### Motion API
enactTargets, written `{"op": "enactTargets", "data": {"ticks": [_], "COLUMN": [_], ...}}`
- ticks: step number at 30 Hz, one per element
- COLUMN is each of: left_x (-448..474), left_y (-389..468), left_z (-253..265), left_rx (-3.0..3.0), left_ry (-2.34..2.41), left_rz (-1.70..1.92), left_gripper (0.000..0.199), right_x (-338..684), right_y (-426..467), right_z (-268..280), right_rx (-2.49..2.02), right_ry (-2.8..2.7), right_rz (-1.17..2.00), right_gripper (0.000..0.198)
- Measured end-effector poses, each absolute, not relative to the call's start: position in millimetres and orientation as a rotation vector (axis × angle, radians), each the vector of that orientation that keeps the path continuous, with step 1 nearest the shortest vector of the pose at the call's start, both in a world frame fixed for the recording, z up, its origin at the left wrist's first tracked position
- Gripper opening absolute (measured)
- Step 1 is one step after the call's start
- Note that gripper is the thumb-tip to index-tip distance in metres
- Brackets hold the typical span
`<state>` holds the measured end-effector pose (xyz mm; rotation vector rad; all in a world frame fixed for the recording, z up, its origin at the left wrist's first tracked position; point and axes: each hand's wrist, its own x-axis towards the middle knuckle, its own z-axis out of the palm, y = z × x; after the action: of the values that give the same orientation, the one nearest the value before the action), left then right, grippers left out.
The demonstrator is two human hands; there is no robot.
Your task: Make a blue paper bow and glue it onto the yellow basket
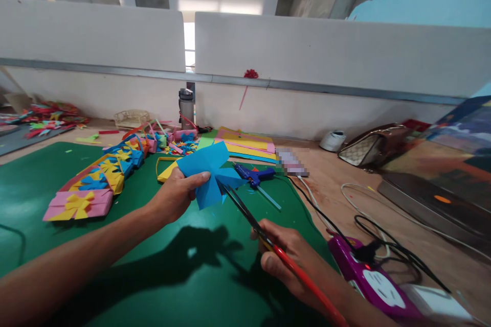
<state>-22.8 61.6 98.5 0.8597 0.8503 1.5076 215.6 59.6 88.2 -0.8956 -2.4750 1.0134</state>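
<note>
My left hand (178, 194) pinches a piece of blue paper (209, 163) between thumb and fingers, held above the green mat. The paper has several petal-like flaps with slits between them. My right hand (286, 253) is closed around a pair of scissors (249, 217) with red handles. Their blade tips meet the lower right part of the blue paper, at a slit near its middle. Behind the paper, a blue glue gun (255, 174) lies on the mat with a clear glue stick in it.
Paper baskets with bows (79, 205) line the mat's left side. Coloured sheets (245, 140), a bottle (186, 107) and paper scraps (187, 148) sit at the back. To the right are a purple power strip (378, 276), cables, a phone (292, 162) and a handbag (374, 147).
</note>
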Motion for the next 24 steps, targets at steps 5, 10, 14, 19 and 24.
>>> {"op": "enactTargets", "data": {"ticks": [5,10,14,19,24], "left_x": [-23.4,-20.0,-20.0,-20.5,-14.9], "left_y": [62.8,59.6,58.7,58.6,54.4], "left_z": [94.6,96.5,96.8,95.9,95.0], "left_rx": [0.849,0.85,0.864,0.88,0.876], "left_ry": [0.888,0.886,0.903,0.907,0.912], "left_rz": [1.485,1.497,1.518,1.524,1.468], "left_gripper": [0.041,0.037,0.032,0.032,0.034], "right_x": [215.3,215.2,215.0,214.2,213.8], "right_y": [59.2,58.8,58.9,59.4,58.5], "right_z": [90.4,89.7,89.3,89.6,92.0], "right_rx": [-0.901,-0.914,-0.93,-0.937,-0.934], "right_ry": [-2.464,-2.467,-2.469,-2.473,-2.463], "right_rz": [1.037,1.009,1.001,0.973,0.973], "right_gripper": [0.045,0.046,0.043,0.042,0.039]}}
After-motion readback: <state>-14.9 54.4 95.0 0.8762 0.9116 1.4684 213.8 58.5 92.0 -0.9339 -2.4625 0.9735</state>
